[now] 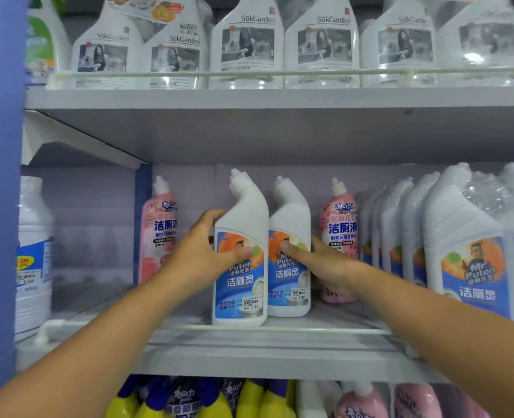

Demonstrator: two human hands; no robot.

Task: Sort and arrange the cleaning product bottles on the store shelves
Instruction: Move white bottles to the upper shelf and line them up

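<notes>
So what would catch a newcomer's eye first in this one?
Two bare hands on the middle shelf: the left hand grips a white Mr Puton bottle, the right hand grips its twin beside it. Pink bottles stand behind them, and white SukGarden jugs line the upper shelf.

Matt white plastic bottles (240, 224) with glossy paper labels (239, 285), shrink-wrapped neighbours (466, 212).
</notes>
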